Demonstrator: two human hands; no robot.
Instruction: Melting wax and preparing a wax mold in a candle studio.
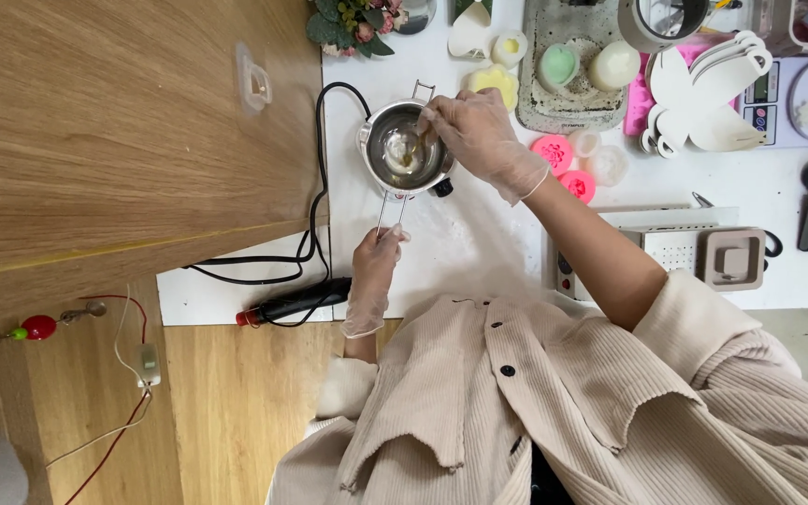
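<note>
Translucent disposable gloves cover both hands. The right hand point(479, 131) hangs over the small round stainless-steel melting pot point(406, 150), fingers pinched narrow on a thin stirring stick point(413, 150) whose tip dips into the pale, partly melted contents; the stick is too slim to tell more of it. The left hand point(376, 266) sits at six o'clock from the pot, closed on the end of the pot's long wire handle point(389, 213). That handle runs along the six-to-twelve line, straight from the left hand up to the pot wall, so the pot lies at twelve o'clock from the left hand and at nine o'clock from the right. The right hand is the nearer of the two, directly above the rim.

Outward from there, on the white surface point(479, 252), a black cable point(315, 224) loops past the pot at nine o'clock, and a black-and-red pen-shaped tool point(296, 302) lies at seven o'clock. Pink round silicone moulds point(563, 164) sit at three o'clock, a pale yellow mould point(493, 82) at one o'clock, and a digital kitchen scale point(797, 103) stands far off at three o'clock.
</note>
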